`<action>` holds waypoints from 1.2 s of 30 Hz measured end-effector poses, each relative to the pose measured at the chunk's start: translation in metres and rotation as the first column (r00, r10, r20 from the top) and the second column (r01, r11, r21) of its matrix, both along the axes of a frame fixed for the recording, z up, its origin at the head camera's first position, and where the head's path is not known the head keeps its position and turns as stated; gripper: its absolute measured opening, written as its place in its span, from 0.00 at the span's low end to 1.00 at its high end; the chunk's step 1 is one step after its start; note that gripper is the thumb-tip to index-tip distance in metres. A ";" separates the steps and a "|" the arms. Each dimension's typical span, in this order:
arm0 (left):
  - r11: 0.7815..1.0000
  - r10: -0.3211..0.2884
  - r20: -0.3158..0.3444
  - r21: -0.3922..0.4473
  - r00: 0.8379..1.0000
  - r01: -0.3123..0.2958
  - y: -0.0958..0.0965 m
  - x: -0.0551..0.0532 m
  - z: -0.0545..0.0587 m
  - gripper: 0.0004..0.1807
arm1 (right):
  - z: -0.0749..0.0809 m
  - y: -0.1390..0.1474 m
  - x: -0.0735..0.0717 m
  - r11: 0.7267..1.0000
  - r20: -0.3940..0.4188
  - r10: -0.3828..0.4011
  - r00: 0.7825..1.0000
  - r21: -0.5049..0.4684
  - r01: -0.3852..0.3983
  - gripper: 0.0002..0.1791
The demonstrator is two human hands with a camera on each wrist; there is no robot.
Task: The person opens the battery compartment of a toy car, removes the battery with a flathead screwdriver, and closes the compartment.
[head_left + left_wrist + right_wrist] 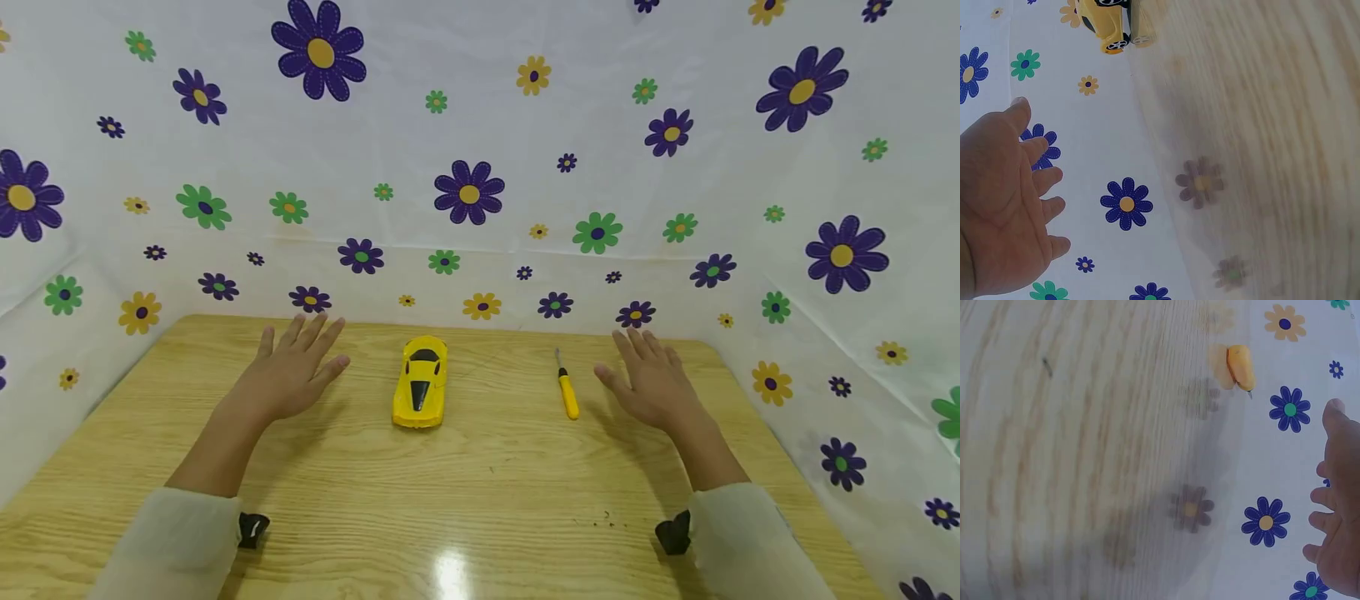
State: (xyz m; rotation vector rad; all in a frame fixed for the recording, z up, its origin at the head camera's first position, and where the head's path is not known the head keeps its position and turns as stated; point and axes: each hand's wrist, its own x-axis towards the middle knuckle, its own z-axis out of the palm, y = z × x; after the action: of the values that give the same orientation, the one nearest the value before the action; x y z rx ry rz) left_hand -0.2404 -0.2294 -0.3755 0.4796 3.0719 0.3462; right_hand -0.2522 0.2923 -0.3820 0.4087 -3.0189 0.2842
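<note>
Two likely rollers, neither one held

The car [420, 385] sits upright on the table [360, 500], left of centre and towards the far side, between the two hands but nearer the left. The screwdriver [568, 394] lies well apart from it to the right, tip pointing away from the person, handle towards them. The left hand [292, 379] and right hand [651, 379] are both raised above the wood, palms down, fingers straight and apart; neither touches anything.

The screwdriver looks most at risk. The right thumb [613, 380] points towards it from just beside, so a careless sweep inward could brush the handle and set it rolling or spinning. A grab too far forward would probably catch the thin shaft rather than the handle, giving a weak hold and a sharp end near the fingers.

The car shows wheels [1120, 44] in the left wrist view, so a push along its length, rather than a grip across its sides, might send it off into the cloth [480, 108] behind. The shiny tabletop, which mirrors the cloth's flowers, would probably do little to stop either.

The black mounts [672, 533] under the cuffs could also bump the table if the wrists drop too low.
</note>
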 end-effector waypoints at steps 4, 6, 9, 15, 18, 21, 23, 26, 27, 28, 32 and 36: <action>1.000 -0.008 -0.002 -0.019 1.000 0.008 0.002 -0.002 0.001 0.41 | 0.004 -0.003 0.000 1.000 0.002 0.017 1.000 0.014 -0.017 0.45; 0.999 -0.013 -0.002 -0.030 1.000 0.013 0.004 -0.003 0.003 0.41 | 0.006 -0.004 0.000 1.000 -0.003 0.023 1.000 0.015 -0.023 0.45; 0.998 -0.022 -0.004 -0.050 1.000 0.021 0.005 -0.006 0.005 0.41 | 0.010 -0.007 -0.002 0.999 -0.015 0.031 0.999 0.017 -0.031 0.45; 0.994 -0.055 -0.016 -0.100 0.998 0.053 0.011 -0.015 0.007 0.40 | 0.022 -0.018 -0.002 0.997 -0.049 0.077 0.996 -0.015 -0.077 0.43; 0.992 -0.075 -0.007 -0.105 0.997 0.074 0.016 -0.020 0.008 0.40 | 0.027 -0.027 -0.001 0.994 -0.057 0.104 0.993 -0.017 -0.105 0.43; 0.991 -0.098 0.004 -0.095 0.995 0.098 0.023 -0.026 0.010 0.41 | 0.032 -0.037 0.000 0.992 -0.062 0.122 0.991 -0.009 -0.123 0.44; 0.990 -0.113 0.003 -0.089 0.994 0.113 0.027 -0.029 0.010 0.41 | 0.034 -0.045 0.000 0.991 -0.066 0.135 0.989 -0.010 -0.136 0.44; 0.986 -0.145 -0.013 -0.085 0.989 0.144 0.032 -0.037 0.008 0.40 | 0.037 -0.056 0.001 0.988 -0.079 0.150 0.985 -0.017 -0.152 0.43; 0.984 -0.157 -0.020 -0.086 0.987 0.155 0.033 -0.039 0.007 0.40 | 0.039 -0.061 0.002 0.987 -0.082 0.156 0.984 -0.018 -0.158 0.43; 0.982 -0.169 -0.029 -0.089 0.985 0.166 0.034 -0.042 0.006 0.39 | 0.040 -0.065 0.003 0.985 -0.088 0.169 0.982 -0.017 -0.171 0.43; 0.974 -0.203 -0.041 -0.113 0.978 0.197 0.038 -0.049 0.006 0.38 | 0.042 -0.084 0.005 0.973 -0.125 0.232 0.965 0.014 -0.232 0.43; 0.967 -0.222 -0.020 -0.132 0.975 0.218 0.047 -0.053 0.009 0.38 | 0.039 -0.105 0.006 0.955 -0.169 0.296 0.940 0.060 -0.290 0.42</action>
State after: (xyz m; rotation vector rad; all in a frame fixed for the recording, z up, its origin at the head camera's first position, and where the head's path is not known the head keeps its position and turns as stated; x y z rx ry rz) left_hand -0.2933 -0.1824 -0.3665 0.8182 3.0060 0.1341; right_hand -0.2467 0.1875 -0.3429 0.8425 -2.7864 0.2025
